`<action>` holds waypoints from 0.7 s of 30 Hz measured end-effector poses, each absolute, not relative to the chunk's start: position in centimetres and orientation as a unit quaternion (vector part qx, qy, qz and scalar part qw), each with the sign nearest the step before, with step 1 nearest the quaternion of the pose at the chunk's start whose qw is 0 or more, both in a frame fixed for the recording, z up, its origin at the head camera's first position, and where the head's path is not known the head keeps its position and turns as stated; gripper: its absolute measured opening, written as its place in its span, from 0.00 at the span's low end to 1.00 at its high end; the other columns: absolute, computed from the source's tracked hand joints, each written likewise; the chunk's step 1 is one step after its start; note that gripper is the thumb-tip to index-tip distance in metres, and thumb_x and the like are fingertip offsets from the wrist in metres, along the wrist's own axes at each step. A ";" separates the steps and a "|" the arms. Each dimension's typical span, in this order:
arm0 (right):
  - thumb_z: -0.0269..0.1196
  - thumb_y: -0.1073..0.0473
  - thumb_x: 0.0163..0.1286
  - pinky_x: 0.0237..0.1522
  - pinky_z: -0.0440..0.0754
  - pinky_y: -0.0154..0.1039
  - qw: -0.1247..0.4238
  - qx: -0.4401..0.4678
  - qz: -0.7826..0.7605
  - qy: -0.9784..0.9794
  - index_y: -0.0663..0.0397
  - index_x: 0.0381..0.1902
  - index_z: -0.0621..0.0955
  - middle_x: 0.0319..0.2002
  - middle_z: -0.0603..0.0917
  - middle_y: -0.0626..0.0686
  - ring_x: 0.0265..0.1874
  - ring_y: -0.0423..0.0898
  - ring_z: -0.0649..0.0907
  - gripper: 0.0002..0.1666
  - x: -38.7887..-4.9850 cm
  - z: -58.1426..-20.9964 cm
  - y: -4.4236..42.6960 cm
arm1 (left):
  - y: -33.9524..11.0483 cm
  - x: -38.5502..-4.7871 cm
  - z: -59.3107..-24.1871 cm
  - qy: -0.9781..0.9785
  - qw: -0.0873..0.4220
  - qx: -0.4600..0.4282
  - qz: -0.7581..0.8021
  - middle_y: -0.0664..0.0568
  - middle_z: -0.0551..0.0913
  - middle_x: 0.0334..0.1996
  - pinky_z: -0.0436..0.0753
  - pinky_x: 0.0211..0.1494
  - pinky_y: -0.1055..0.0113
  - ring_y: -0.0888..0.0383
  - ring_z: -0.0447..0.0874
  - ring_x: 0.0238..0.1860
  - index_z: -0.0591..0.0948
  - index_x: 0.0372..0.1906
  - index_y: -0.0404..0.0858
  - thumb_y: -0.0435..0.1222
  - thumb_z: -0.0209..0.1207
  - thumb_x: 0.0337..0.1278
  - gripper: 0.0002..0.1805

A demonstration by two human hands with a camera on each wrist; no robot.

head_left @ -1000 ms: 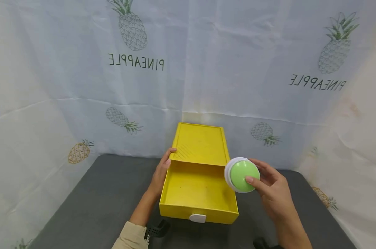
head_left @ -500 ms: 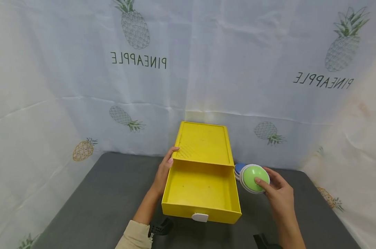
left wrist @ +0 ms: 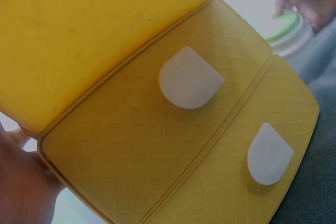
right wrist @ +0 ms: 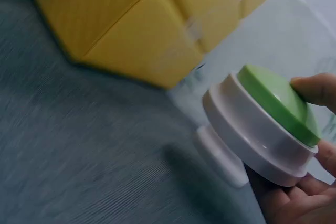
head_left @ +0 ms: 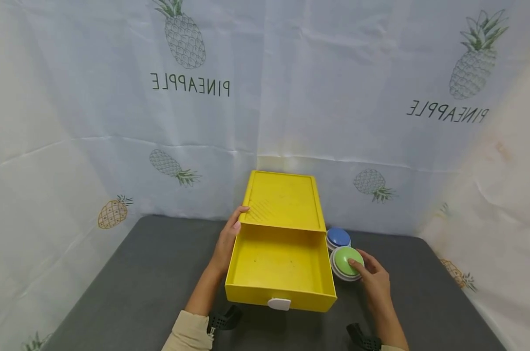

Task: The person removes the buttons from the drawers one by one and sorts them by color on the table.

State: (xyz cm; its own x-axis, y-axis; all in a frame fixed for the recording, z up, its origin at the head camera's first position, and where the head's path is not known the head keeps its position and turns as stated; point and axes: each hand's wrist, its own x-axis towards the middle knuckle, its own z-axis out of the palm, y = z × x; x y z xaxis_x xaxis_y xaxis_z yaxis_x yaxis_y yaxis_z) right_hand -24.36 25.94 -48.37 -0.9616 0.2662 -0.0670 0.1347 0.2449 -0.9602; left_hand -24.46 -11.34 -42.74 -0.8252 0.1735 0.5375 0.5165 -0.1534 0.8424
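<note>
A yellow drawer cabinet (head_left: 287, 197) stands mid-table with its upper drawer (head_left: 247, 295) pulled out; nothing lies in the visible part of that drawer. My left hand (head_left: 225, 243) rests against the cabinet's left side, one finger over the top edge. Right of the drawer, my right hand (head_left: 376, 277) pinches a round push button (head_left: 346, 259) with a green dome and a white base, thumb on the dome. In the right wrist view this green button (right wrist: 262, 121) is tilted. Just behind it, beside the cabinet, sits a blue-domed push button (head_left: 338, 237), partly covered.
Two white handles show in the left wrist view, one on the pulled-out drawer (left wrist: 190, 80) and one on the lower drawer (left wrist: 269, 156). A dark grey tabletop (head_left: 138, 273) lies beneath. Behind it hangs a pale cloth (head_left: 335, 97) printed with pineapples.
My right hand has carried the green button rightward, then down beside the drawer. The blue button has come into view behind it. My left hand stays on the cabinet.
</note>
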 end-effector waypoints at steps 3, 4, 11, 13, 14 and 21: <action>0.68 0.42 0.68 0.76 0.66 0.49 0.071 -0.133 0.591 -0.792 0.58 0.73 0.69 0.76 0.66 0.63 0.79 0.58 0.61 0.44 -24.9 -50.0 25.8 | -11.3 -24.5 -42.8 -0.641 0.120 -0.264 -0.711 0.42 0.74 0.50 0.84 0.41 0.70 0.60 0.80 0.35 0.60 0.72 0.36 0.39 0.32 0.80 0.23; 0.68 0.42 0.68 0.73 0.69 0.40 0.084 -0.132 0.582 -0.798 0.58 0.72 0.71 0.74 0.69 0.64 0.77 0.57 0.65 0.42 -24.9 -50.5 25.8 | -11.3 -24.5 -42.8 -0.640 0.119 -0.265 -0.712 0.43 0.74 0.50 0.84 0.41 0.70 0.60 0.80 0.35 0.60 0.72 0.36 0.39 0.32 0.80 0.23; 0.69 0.44 0.68 0.47 0.70 0.14 0.158 -0.145 0.528 -0.821 0.60 0.67 0.77 0.67 0.78 0.65 0.66 0.58 0.77 0.37 -25.1 -52.2 25.0 | -11.2 -24.8 -42.9 -0.624 0.111 -0.280 -0.722 0.40 0.75 0.48 0.84 0.40 0.71 0.60 0.80 0.35 0.61 0.71 0.40 0.38 0.32 0.80 0.22; 0.68 0.43 0.68 0.57 0.77 0.27 0.164 -0.149 0.522 -0.823 0.60 0.67 0.76 0.67 0.77 0.65 0.68 0.59 0.77 0.37 -25.1 -52.2 24.8 | -11.2 -24.8 -42.8 -0.623 0.110 -0.278 -0.722 0.40 0.75 0.49 0.84 0.41 0.71 0.61 0.80 0.35 0.61 0.71 0.40 0.38 0.32 0.80 0.22; 0.68 0.43 0.68 0.61 0.78 0.35 0.168 -0.150 0.518 -0.825 0.60 0.67 0.76 0.67 0.78 0.65 0.68 0.60 0.76 0.38 -25.1 -52.3 24.8 | -11.2 -24.8 -42.8 -0.624 0.110 -0.278 -0.722 0.40 0.75 0.49 0.84 0.41 0.71 0.61 0.80 0.35 0.61 0.71 0.40 0.38 0.32 0.80 0.22; 0.68 0.44 0.68 0.61 0.78 0.55 0.213 -0.133 0.465 -0.849 0.60 0.63 0.80 0.60 0.83 0.65 0.61 0.61 0.82 0.34 -24.8 -52.6 24.3 | -11.5 -24.5 -43.0 -0.629 0.111 -0.267 -0.722 0.52 0.75 0.54 0.84 0.45 0.71 0.59 0.80 0.42 0.60 0.72 0.39 0.39 0.32 0.80 0.23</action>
